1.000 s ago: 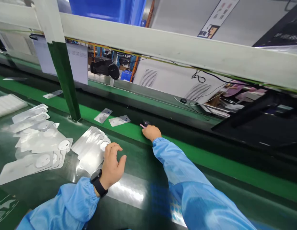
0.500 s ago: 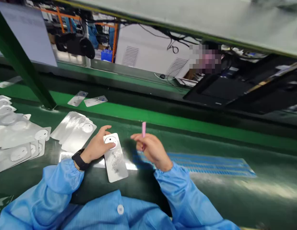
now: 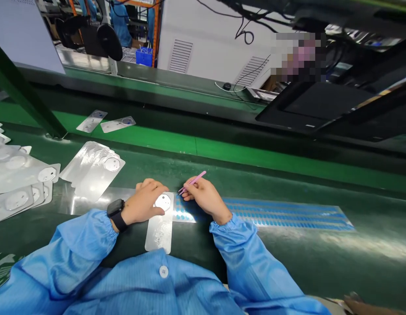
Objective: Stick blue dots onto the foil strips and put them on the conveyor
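Observation:
My left hand [image 3: 144, 203] is at the upper left of a flat silver plate [image 3: 159, 232], its thumb on the plate and its fingers bent over the top corner, holding it. A white round part with a small dark spot [image 3: 162, 201] is near the plate's upper end. In my right hand [image 3: 204, 197] is a pair of pink tweezers [image 3: 199, 176], tips pointing down and left. Those tips are at the left part of a clear strip with rows of small blue dots [image 3: 288, 214]; whether they pinch a dot is too small to tell.
A fanned stack of silver plates [image 3: 94, 170] lies to the left, with a larger pile [image 3: 19, 175] beyond it at the edge of view. Two similar plates [image 3: 117, 124] rest on the bright green strip behind. A green post [image 3: 29, 96] slants at the left; black panels [image 3: 304, 105] stand back right.
The tweezers have swung from upright to slanted, and my right hand has brought their tips down to the blue-dotted strip. The plate has turned slightly, and my left hand has shifted on it.

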The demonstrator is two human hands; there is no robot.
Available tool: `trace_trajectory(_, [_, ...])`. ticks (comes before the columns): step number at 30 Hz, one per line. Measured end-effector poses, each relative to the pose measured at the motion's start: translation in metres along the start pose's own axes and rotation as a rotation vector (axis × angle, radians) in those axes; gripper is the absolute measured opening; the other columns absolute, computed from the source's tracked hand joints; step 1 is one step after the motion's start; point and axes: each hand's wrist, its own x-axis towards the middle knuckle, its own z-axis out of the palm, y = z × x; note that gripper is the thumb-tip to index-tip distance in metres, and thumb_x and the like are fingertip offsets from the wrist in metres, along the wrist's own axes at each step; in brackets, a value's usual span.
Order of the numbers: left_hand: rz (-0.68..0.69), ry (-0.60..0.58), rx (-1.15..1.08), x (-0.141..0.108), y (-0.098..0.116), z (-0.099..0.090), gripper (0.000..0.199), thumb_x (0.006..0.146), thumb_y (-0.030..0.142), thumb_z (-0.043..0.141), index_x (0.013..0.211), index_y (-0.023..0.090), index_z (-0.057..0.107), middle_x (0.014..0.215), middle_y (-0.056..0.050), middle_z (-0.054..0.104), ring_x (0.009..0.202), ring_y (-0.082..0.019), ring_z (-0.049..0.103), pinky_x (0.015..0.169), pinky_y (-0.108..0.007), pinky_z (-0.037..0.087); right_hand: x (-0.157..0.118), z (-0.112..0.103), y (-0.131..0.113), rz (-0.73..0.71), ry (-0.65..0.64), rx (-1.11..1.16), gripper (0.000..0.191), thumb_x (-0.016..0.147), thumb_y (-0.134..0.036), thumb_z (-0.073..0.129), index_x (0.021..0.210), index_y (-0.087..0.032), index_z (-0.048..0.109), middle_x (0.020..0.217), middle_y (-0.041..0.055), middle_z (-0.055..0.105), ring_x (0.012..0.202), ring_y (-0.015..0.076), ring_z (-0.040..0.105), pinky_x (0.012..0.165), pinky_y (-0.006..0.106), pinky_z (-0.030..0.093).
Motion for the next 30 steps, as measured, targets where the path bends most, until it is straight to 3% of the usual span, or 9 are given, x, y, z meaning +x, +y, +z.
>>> trace_trajectory(8, [0.059, 0.007, -0.004, -0.004, -0.006, 0.005, 0.052, 0.069, 0.025, 0.079, 0.114, 0.023, 0.053, 0.122, -0.005, 0.059, 0.117, -0.029, 0.041, 0.092, -0.046, 0.031, 0.003, -0.001, 0.0, 0.085, 0.035, 0.063, 0.022, 0.074, -0.031, 0.071, 0.073, -0.018, 0.054, 0.057, -0.0004, 0.066, 0.049, 0.013, 0.065, 0.047, 0.023, 0.056])
trace_trajectory(17, [0.077, 0.025, -0.018, -0.005, -0.008, 0.008, 0.051, 0.069, 0.027, 0.079, 0.113, 0.022, 0.055, 0.12, -0.004, 0.062, 0.116, -0.03, 0.041, 0.09, -0.045, 0.03, 0.004, -0.001, -0.003, 0.081, -0.005, 0.006, 0.034, 0.066, -0.044, 0.075, 0.065, -0.017, 0.056, 0.053, 0.0004, 0.065, 0.045, 0.012, 0.062, 0.044, 0.021, 0.054])
trace_trajectory(23, [0.045, 0.021, -0.019, -0.004, -0.007, 0.009, 0.051, 0.07, 0.028, 0.077, 0.115, 0.023, 0.055, 0.12, -0.004, 0.062, 0.117, -0.029, 0.041, 0.091, -0.044, 0.029, -0.002, -0.003, -0.008, 0.061, -0.019, 0.124, 0.045, 0.055, -0.055, 0.079, 0.065, -0.017, 0.055, 0.051, 0.0001, 0.064, 0.044, 0.012, 0.061, 0.043, 0.021, 0.052])
trace_trajectory(30, [0.033, 0.024, -0.016, -0.004, -0.005, 0.008, 0.052, 0.07, 0.03, 0.077, 0.116, 0.023, 0.054, 0.118, -0.005, 0.062, 0.116, -0.029, 0.042, 0.09, -0.045, 0.029, -0.018, 0.02, -0.007, 0.002, -0.029, 0.096, 0.04, 0.064, -0.055, 0.073, 0.068, -0.018, 0.056, 0.052, 0.0006, 0.064, 0.044, 0.0132, 0.061, 0.043, 0.023, 0.051])
